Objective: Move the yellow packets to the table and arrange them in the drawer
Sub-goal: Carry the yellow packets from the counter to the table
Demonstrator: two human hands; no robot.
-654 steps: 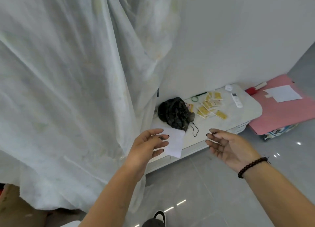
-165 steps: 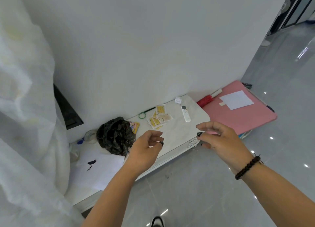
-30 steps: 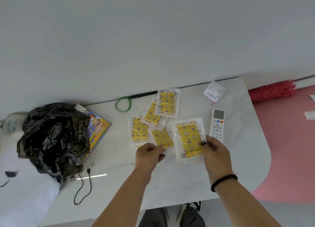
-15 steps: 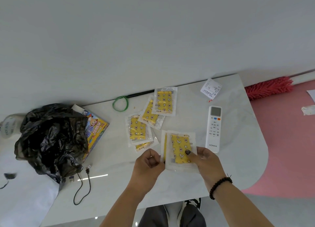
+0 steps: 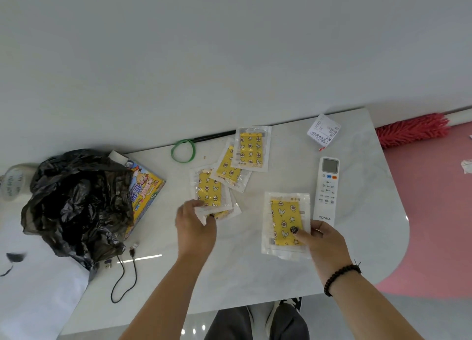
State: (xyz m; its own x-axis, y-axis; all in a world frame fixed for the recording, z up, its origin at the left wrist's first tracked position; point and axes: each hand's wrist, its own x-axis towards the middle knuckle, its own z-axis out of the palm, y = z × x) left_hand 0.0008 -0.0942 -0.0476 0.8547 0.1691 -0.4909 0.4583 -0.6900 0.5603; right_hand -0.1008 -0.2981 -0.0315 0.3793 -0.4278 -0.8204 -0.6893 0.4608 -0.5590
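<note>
Several yellow packets in clear wrappers lie on the white marble table (image 5: 255, 283). My right hand (image 5: 324, 240) pinches a small stack of packets (image 5: 284, 222) by its lower right corner, thumb on top, beside the remote. My left hand (image 5: 195, 224) grips the bottom edge of two overlapping packets (image 5: 209, 191) left of centre. Two more packets, one (image 5: 251, 148) overlapping the other (image 5: 228, 168), lie further back near the wall. No drawer is in view.
A white remote (image 5: 328, 186) lies right of the held stack, a receipt (image 5: 323, 132) behind it. A black plastic bag (image 5: 74, 207) partly covers a colourful box (image 5: 145, 186) at the left, with a cable (image 5: 125, 281). A green band (image 5: 182, 150) lies by the wall; a red duster (image 5: 413, 130) sits on a pink surface (image 5: 439, 224) at right.
My left hand let go of the stack and moved left to grip the packets left of centre. My right hand carried the stack slightly right, next to the remote.
</note>
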